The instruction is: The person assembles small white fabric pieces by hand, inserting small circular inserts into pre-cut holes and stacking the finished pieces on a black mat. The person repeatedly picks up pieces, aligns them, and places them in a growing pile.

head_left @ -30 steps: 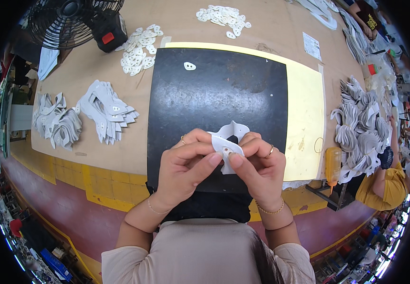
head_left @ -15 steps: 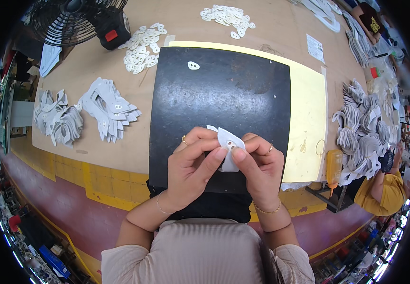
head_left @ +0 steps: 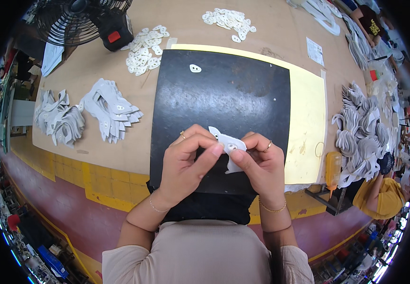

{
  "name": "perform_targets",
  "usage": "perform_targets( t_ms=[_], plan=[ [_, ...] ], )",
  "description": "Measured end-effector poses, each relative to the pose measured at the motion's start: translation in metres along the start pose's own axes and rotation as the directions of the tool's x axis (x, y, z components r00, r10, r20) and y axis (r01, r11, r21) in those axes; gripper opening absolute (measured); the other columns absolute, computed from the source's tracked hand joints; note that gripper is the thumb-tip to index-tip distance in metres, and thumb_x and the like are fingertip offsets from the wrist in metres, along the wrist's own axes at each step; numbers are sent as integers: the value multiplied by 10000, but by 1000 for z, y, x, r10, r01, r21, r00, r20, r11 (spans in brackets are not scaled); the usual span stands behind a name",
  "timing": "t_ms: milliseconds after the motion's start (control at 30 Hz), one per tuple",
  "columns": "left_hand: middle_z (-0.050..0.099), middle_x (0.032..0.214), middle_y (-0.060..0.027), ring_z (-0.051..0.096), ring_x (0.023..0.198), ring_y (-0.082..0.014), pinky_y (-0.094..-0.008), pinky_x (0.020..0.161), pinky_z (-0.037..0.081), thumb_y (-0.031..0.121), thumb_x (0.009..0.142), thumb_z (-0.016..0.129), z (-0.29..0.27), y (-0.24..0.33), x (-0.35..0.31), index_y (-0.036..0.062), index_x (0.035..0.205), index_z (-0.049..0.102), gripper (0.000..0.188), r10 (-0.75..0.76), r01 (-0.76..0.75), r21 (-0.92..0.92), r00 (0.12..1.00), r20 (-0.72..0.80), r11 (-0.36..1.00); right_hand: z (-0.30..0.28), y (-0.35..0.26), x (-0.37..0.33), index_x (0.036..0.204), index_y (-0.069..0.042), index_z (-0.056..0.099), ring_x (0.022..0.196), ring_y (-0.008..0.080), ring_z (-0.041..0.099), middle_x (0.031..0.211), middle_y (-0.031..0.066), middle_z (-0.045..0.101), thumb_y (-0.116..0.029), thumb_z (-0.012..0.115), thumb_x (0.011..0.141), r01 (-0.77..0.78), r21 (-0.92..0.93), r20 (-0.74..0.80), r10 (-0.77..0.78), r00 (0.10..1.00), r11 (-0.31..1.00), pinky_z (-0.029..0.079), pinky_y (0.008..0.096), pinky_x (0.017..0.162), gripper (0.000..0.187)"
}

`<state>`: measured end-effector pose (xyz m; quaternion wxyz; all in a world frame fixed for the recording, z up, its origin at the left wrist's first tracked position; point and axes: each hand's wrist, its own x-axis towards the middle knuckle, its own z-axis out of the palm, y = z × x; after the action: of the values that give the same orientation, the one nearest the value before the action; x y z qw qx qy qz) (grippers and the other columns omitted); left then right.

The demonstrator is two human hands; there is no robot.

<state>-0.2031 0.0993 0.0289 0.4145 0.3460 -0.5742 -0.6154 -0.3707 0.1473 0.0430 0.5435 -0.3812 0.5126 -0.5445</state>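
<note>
Between both hands, above the near part of a black mat [head_left: 214, 99], I hold a light grey fabric piece [head_left: 234, 165] with small holes in it. My left hand [head_left: 188, 158] pinches its left side between thumb and fingers. The right side is gripped by my right hand [head_left: 264, 161], its thumb pressed beside the holes. A white pointed end sticks up past my left fingertips. Farther up the mat lies one small white two-holed piece [head_left: 195, 68]. Part of the fabric piece is hidden behind my fingers.
Small white pieces lie in one pile [head_left: 143, 52] at the far left and another [head_left: 228, 19] at the back. Grey fabric stacks [head_left: 111, 109] rest on the left. At right are bundled grey pieces [head_left: 361, 132] and a yellow bottle [head_left: 333, 168]. A black fan [head_left: 79, 19] stands far left.
The fabric piece has turned and folded between my fingers, its holed part tilting toward the right. My left hand has shifted slightly left. The view has moved a little.
</note>
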Motion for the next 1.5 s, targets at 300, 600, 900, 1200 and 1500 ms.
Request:
perform_targets(
  t_ms=[300,600,900,1200,1500],
  plan=[
    [586,1154,-120,563,1080,-276,-347,940,440,84,797,730,-14,6,19,48,1156,660,367,125,-199,620,979,162,759,-22,-10,-2,1047,12,604,859,105,589,949,50,603,14,696,854,341,160,-130,-323,938,926,497,241,758,213],
    [557,1242,-161,542,1139,-318,-363,986,414,220,817,747,37,-9,8,19,1135,623,396,17,-101,246,946,323,964,-12,-24,0,1521,-74,193,887,140,610,992,66,606,85,688,824,335,52,-192,-320,928,941,526,277,808,869],
    [611,887,-39,555,810,-102,-263,759,453,102,965,490,-1,6,-2,-17,1050,604,185,-196,278,-349,947,253,895,-8,-23,8,1507,-114,189,711,121,602,898,73,613,70,651,852,210,-66,-336,-220,916,975,530,242,613,822],
    [628,687,-95,647,649,-258,-351,613,496,219,993,498,-45,25,-9,53,1136,585,236,-7,-134,405,944,329,904,0,-25,29,1206,-27,624,663,154,632,746,56,653,-143,787,776,408,-714,328,-243,913,568,493,265,617,473],
    [651,809,-106,661,681,-231,-342,637,495,204,1003,488,-111,49,-22,30,1075,549,197,-219,180,308,971,98,934,83,-35,71,913,22,702,644,134,642,851,72,657,-102,704,863,75,-535,520,258,815,841,502,244,583,134]
  ],
)
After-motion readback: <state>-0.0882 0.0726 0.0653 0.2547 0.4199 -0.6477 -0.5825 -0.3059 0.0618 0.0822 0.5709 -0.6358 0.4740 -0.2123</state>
